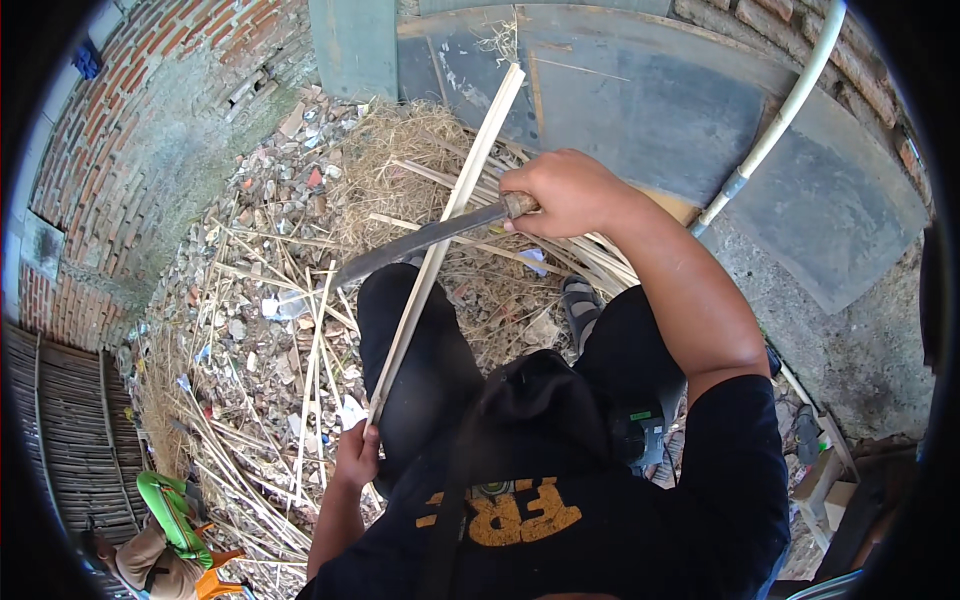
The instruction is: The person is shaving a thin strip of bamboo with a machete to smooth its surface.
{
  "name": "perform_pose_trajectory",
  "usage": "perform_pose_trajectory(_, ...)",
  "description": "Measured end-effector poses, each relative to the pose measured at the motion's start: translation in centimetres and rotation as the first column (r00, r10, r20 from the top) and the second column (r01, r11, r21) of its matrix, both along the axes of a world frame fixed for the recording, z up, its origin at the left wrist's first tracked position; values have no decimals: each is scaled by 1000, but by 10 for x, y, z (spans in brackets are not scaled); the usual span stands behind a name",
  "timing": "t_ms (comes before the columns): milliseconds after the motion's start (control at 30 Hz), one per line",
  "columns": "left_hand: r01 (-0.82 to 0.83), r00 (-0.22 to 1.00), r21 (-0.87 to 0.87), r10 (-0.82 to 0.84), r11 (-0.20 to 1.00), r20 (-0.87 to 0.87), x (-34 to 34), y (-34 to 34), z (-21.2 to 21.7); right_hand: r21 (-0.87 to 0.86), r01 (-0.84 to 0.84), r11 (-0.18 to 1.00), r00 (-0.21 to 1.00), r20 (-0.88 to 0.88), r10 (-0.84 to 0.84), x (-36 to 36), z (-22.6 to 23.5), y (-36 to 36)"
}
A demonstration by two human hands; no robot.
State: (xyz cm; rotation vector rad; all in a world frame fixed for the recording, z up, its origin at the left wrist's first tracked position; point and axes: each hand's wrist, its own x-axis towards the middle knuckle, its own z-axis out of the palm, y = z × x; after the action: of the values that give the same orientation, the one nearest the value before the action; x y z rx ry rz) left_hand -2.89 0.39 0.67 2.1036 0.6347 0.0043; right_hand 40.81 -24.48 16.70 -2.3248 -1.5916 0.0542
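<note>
My right hand (560,190) is closed around the wooden handle of a long dark machete (420,240), whose blade lies across a pale bamboo strip (445,230). The strip runs from upper centre down to my left hand (355,452), which grips its lower end beside my left knee. I am seated in black trousers, legs bent, with one sandalled foot (580,300) showing between my knees.
Split bamboo strips and dry shavings (270,380) litter rubble ground ahead. A brick wall (130,150) curves on the left, grey sheet panels (640,110) and a white pipe (790,100) stand behind. Another person in green (165,530) crouches at lower left. Cardboard boxes (830,480) sit right.
</note>
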Motion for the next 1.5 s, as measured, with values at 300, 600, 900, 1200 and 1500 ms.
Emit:
perform_pose_trajectory(300,57,995,-93,-48,994,90,7,17,-21,72,-16,997,996,-90,22,7,-28,-8)
perform_pose_trajectory(600,12,994,-161,5,987,105,0,14,-29,153,-22,988,999,-40,29,6,-35,-4)
perform_pose_trajectory(900,44,993,65,-51,997,102,4,19,-22,164,-40,986,995,-82,54,11,-39,-7)
perform_pose_trajectory(1200,35,999,47,-36,998,23,17,20,-13,7,122,993,982,144,-122,-6,14,0)
perform_pose_trajectory(1500,44,999,30,-45,999,22,12,-4,14,-46,283,958,950,152,-274,8,-10,-11)
